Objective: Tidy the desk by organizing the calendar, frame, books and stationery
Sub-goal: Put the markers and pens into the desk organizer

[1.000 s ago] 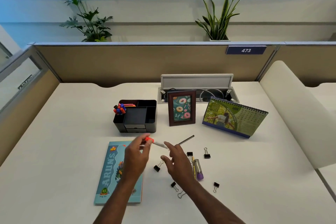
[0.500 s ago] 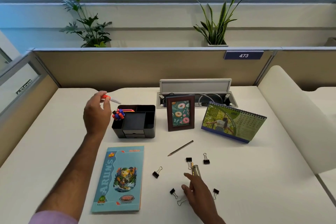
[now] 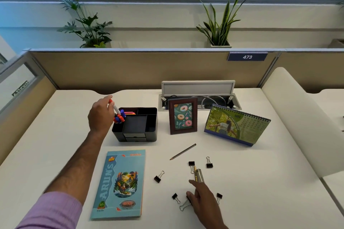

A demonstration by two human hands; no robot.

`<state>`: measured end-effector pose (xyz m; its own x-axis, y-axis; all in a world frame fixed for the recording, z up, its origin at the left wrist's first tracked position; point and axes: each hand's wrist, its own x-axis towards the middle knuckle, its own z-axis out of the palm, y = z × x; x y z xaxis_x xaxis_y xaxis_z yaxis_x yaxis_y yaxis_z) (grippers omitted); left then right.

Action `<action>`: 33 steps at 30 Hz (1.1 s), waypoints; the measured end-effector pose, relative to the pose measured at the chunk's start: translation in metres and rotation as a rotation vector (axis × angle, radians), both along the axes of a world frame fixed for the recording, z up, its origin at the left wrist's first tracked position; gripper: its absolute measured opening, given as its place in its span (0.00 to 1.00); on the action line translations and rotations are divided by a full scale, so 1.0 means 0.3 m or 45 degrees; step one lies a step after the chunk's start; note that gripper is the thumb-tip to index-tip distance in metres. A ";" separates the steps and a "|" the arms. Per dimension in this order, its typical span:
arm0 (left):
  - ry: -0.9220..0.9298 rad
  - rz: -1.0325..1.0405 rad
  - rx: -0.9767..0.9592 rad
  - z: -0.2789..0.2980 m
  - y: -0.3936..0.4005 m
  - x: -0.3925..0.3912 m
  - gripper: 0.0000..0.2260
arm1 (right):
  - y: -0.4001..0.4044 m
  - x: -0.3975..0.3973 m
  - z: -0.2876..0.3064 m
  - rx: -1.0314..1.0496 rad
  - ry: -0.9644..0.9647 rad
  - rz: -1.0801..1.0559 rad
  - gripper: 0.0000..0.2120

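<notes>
My left hand [image 3: 100,115] pinches a white pen with a red cap [image 3: 114,106], its tip down among the red and blue pens in the left slot of the black organizer [image 3: 138,132]. My right hand [image 3: 202,198] rests on the desk with relaxed fingers, touching a silver-capped marker [image 3: 199,175] and a thin yellow pen [image 3: 195,173]. A pencil [image 3: 183,151] lies loose. Several black binder clips [image 3: 158,177] are scattered around. A blue book [image 3: 120,184] lies flat. The brown photo frame [image 3: 183,115] and green desk calendar [image 3: 236,125] stand upright behind.
An open cable tray with a raised lid [image 3: 198,89] sits behind the frame. A tan partition [image 3: 130,69] walls the back and left. A cream divider [image 3: 297,117] bounds the right side. Two plants [image 3: 87,22] stand beyond the partition.
My left hand carried the red-capped pen from the desk centre to the organizer and lowered it into the pen slot. My right hand dropped to the marker near the front.
</notes>
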<state>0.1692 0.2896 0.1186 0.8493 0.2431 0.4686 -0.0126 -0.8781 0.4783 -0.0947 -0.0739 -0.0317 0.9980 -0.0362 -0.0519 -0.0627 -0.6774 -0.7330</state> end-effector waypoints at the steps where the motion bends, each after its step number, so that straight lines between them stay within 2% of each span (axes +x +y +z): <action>1: 0.011 -0.002 0.010 -0.002 -0.003 0.003 0.13 | 0.000 -0.002 -0.003 0.000 0.004 -0.007 0.18; 12: 0.082 -0.019 0.081 -0.002 -0.025 0.020 0.13 | -0.010 -0.010 0.017 -0.039 0.041 -0.073 0.17; 16: 0.233 -0.020 0.154 -0.040 -0.029 0.002 0.14 | -0.015 -0.006 0.028 -0.089 0.101 -0.135 0.13; 19: 0.342 -0.014 0.241 -0.049 -0.031 0.000 0.19 | -0.019 0.011 0.045 -0.126 0.133 -0.229 0.06; 22: 0.445 -0.023 0.264 -0.062 -0.029 0.009 0.24 | -0.022 0.041 0.054 -0.166 0.165 -0.295 0.03; 27: 0.753 0.000 0.367 -0.089 -0.017 0.035 0.31 | -0.025 0.089 0.058 -0.246 0.233 -0.383 0.02; 30: 0.917 0.005 0.463 -0.115 -0.006 0.041 0.32 | -0.029 0.097 0.061 -0.286 0.262 -0.386 0.04; 33: 0.962 0.014 0.461 -0.129 -0.004 0.040 0.32 | -0.037 0.094 0.066 -0.355 0.252 -0.348 0.04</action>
